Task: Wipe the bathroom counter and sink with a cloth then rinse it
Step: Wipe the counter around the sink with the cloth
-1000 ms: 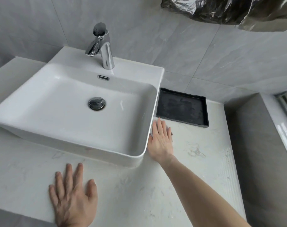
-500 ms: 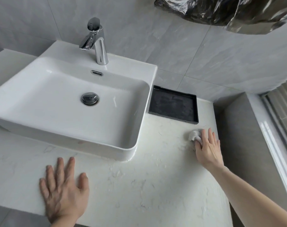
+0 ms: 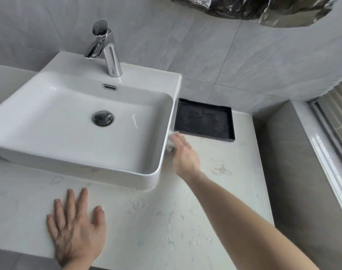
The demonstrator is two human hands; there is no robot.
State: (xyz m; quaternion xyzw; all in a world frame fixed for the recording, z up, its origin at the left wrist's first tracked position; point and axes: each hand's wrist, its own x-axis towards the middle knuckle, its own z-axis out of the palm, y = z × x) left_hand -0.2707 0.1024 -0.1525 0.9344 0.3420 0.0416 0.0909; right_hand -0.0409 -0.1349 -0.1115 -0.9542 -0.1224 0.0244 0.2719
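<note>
A white rectangular sink (image 3: 166, 133) stands on the pale marble counter (image 3: 215, 211), with a chrome faucet (image 3: 107, 53) at its back rim and a chrome drain plug (image 3: 102, 118) in the basin. My right hand (image 3: 184, 155) presses a small white cloth (image 3: 171, 143) flat on the counter against the sink's right wall; most of the cloth is hidden under my fingers. My left hand (image 3: 76, 232) lies flat, fingers spread, on the counter near the front edge, below the sink. Water droplets speckle the counter in front.
A black shallow tray (image 3: 204, 119) lies on the counter behind my right hand, beside the sink. Grey tiled wall runs behind. A grey ledge (image 3: 294, 172) and window frame border the counter on the right. Crinkled dark foil (image 3: 254, 8) hangs overhead.
My right hand swept the cloth from beside the sink out to the counter's right side, then back left against the sink wall. My left hand stayed flat in place.
</note>
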